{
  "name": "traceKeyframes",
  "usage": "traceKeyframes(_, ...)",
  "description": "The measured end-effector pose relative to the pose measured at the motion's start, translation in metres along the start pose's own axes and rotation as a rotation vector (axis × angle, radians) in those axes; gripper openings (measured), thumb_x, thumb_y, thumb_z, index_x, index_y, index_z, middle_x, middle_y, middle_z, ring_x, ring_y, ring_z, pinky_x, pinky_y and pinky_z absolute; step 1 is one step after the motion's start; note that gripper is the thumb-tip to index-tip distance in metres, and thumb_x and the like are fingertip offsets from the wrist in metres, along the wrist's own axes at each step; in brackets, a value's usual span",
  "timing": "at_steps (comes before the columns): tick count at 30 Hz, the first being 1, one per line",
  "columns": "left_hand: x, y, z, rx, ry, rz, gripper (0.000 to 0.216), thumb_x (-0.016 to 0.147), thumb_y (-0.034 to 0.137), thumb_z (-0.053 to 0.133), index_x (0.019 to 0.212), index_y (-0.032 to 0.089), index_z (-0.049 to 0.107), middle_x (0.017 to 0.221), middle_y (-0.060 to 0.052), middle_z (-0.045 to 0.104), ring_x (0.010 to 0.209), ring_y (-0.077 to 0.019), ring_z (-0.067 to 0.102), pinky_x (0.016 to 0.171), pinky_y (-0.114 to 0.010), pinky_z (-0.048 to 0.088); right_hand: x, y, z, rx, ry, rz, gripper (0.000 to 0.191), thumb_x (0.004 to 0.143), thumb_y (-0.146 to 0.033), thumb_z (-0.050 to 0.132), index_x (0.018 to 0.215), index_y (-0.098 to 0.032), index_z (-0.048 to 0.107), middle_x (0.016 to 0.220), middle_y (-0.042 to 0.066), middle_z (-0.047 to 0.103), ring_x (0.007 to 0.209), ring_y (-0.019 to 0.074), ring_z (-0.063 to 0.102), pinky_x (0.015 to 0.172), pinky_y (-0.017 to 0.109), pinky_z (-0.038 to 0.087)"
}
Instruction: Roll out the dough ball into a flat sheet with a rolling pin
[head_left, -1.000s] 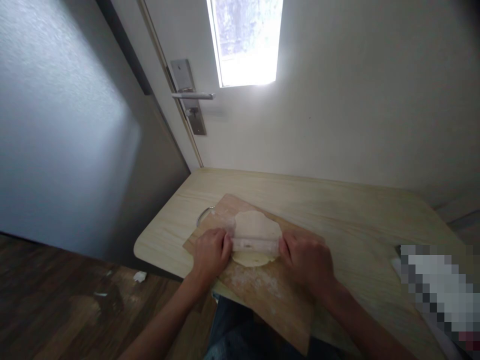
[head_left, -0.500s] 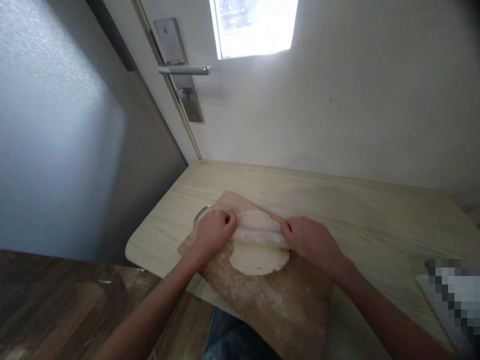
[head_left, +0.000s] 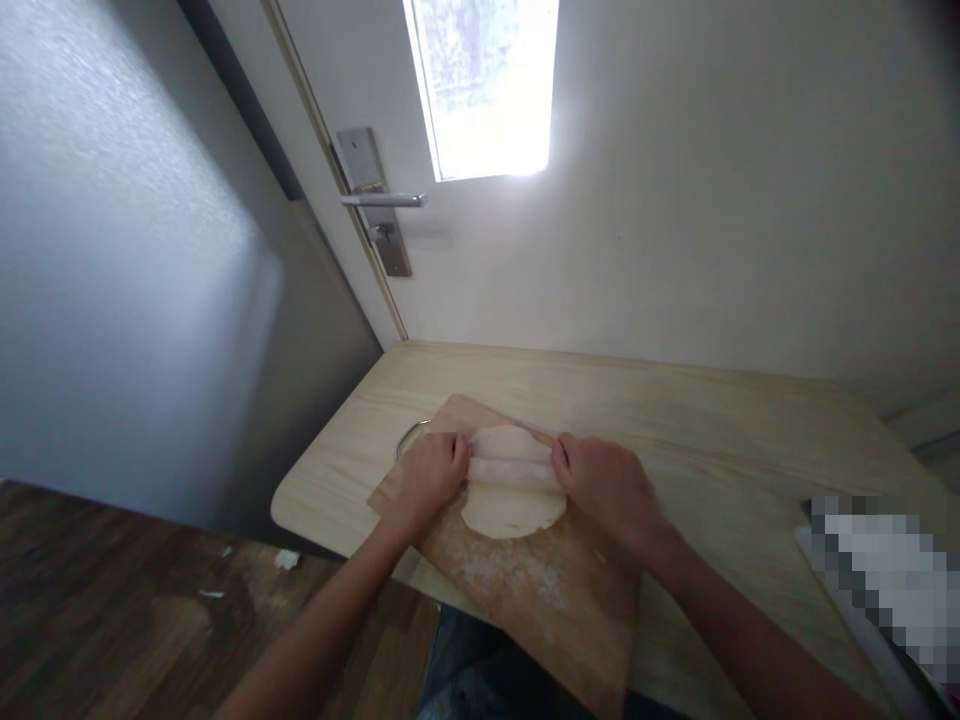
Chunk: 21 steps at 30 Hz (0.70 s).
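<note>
A flattened round sheet of pale dough (head_left: 514,512) lies on a wooden board (head_left: 555,615) dusted with flour. Across the dough runs a whitish rolling pin (head_left: 514,473), coated with flour. My left hand (head_left: 433,472) is closed around its left end, near the board's metal ring handle (head_left: 409,435). Around the right end, my right hand (head_left: 606,485) is closed in a fist. Both hands hide the pin's tips. Dough shows on the far and near sides of the pin.
The board lies aslant on a light wooden table (head_left: 712,420), its near corner past the table's front edge. At the right is a flat item (head_left: 862,620), partly pixelated. Behind stands a white door with a metal handle (head_left: 382,201). Paper scraps (head_left: 286,559) lie on the floor.
The view has tilted up slightly, so the door handle and window appear lower. Both hands remain on the rolling pin, which stays across the dough with little visible shift.
</note>
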<state>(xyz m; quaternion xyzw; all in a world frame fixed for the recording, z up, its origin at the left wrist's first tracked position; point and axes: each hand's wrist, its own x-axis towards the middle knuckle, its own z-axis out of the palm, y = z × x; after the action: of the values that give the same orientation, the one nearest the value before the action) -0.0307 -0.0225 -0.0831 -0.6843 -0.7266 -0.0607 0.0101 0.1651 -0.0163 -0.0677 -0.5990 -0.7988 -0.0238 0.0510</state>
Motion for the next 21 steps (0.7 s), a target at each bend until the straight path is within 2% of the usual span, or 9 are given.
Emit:
traceKeyframes(5,-0.034,-0.001,0.000,-0.009,0.128,0.109,0.038,0.083,0.026,0.021,0.070,0.015,0.055,0.073,-0.007,0.058,0.070,-0.0180,0.050,0.066,-0.030,0.035,-0.025,-0.009,0.001,-0.025,0.114,0.029,0.039,0.083,-0.028,0.024,0.068,-0.019,0.058,0.061,0.005,0.061,0.054,0.0160,0.052,0.051,0.027,0.025)
traceKeyframes(8,-0.050,0.000,-0.002,0.027,0.160,0.161,0.033,0.083,0.023,0.023,0.068,0.016,0.052,0.073,-0.006,0.054,0.071,-0.0185,0.046,0.067,-0.031,0.035,-0.038,-0.011,0.004,0.011,0.191,-0.046,0.031,0.081,-0.024,0.028,0.067,-0.018,0.056,0.065,0.004,0.059,0.062,0.0153,0.051,0.060,0.029,0.027)
traceKeyframes(12,-0.065,0.001,-0.003,0.044,0.173,0.175,0.029,0.083,0.023,0.025,0.069,0.017,0.050,0.074,-0.006,0.051,0.073,-0.0198,0.044,0.067,-0.032,0.035,-0.050,-0.012,0.006,0.046,0.206,-0.104,0.025,0.080,-0.023,0.031,0.071,-0.019,0.054,0.070,0.004,0.057,0.071,0.0165,0.049,0.068,0.030,0.025)
traceKeyframes(16,-0.062,0.002,-0.004,0.059,0.159,0.168,0.029,0.083,0.023,0.025,0.069,0.017,0.050,0.073,-0.006,0.051,0.073,-0.0199,0.044,0.067,-0.032,0.035,-0.047,-0.011,0.006,0.028,0.194,-0.089,0.025,0.080,-0.024,0.031,0.070,-0.019,0.053,0.069,0.004,0.057,0.068,0.0162,0.049,0.066,0.030,0.025)
traceKeyframes(21,-0.034,0.005,-0.004,0.095,0.185,0.164,0.032,0.083,0.023,0.023,0.071,0.016,0.053,0.076,-0.007,0.053,0.076,-0.0198,0.046,0.071,-0.032,0.035,-0.026,-0.008,0.004,0.014,0.202,-0.042,0.027,0.082,-0.025,0.028,0.073,-0.019,0.053,0.068,0.003,0.058,0.063,0.0149,0.051,0.057,0.027,0.026)
